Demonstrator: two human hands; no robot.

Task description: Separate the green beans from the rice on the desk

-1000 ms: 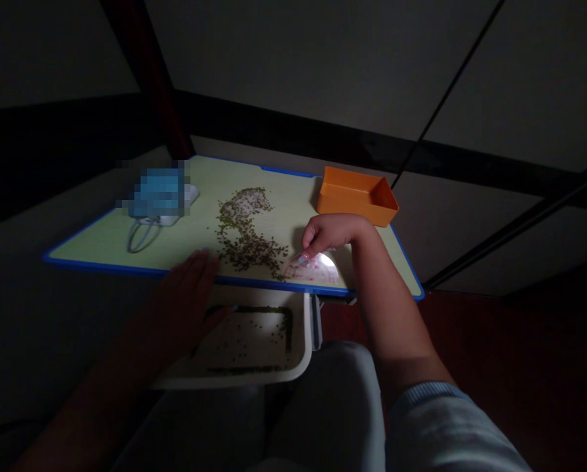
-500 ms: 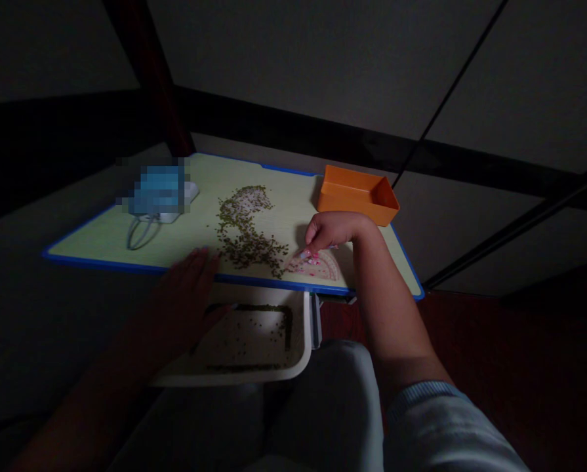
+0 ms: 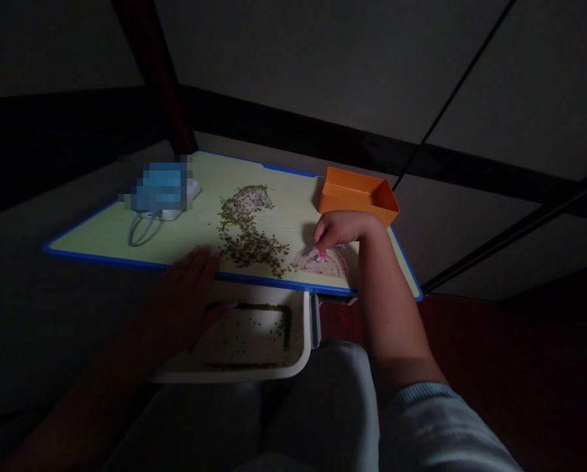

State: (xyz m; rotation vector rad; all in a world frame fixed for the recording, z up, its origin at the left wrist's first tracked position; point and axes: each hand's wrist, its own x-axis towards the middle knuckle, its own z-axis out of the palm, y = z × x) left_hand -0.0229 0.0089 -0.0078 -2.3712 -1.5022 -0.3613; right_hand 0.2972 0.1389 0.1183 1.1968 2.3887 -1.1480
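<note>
At the far left of the worktop I see one blurred blue thing. The left hand rests at the near edge, fingers stretched out, gripping nothing I can see, above one white tray. Next come grains, too many to count; they look light, hard and apt to roll. Right of them lies one clear protractor, probably light, stiff, slick and brittle, best pinched at its rim. The right hand has its fingers bunched on its curved far side; one orange box stands beyond.
</note>
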